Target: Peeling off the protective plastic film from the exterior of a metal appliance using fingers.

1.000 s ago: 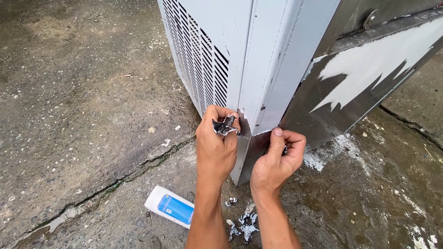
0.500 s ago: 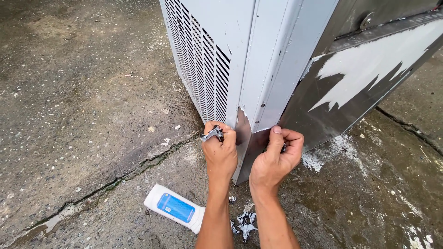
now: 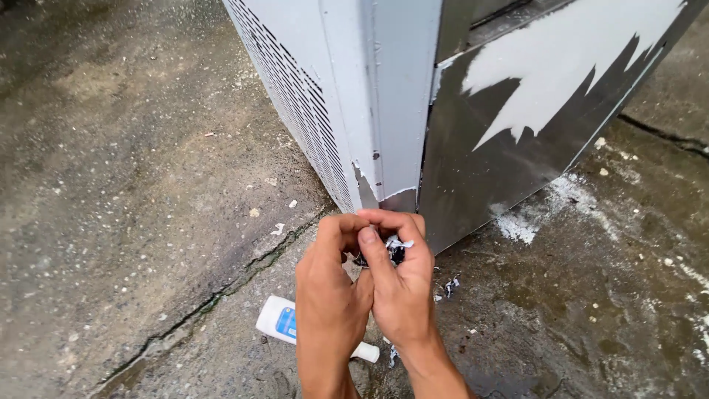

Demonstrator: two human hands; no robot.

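Where wet cracked concrete meets cabinet, both hands' grips pinch scrap.

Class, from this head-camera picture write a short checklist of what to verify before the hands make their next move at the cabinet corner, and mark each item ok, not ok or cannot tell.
1. Both hands in view: left hand and right hand are pressed together below the cabinet corner. Ok.
2. Hold on the peeled scrap: pinched between the fingertips of both hands. Ok.
3. Whether the scrap is free of the cabinet: hidden by the fingers. Cannot tell.
4. Corner surface clean: coating is torn at the bottom edge, and a white patch remains on the dark panel. Not ok.
5. Ground tidy: scraps and a white tube lie on the wet concrete. Not ok.
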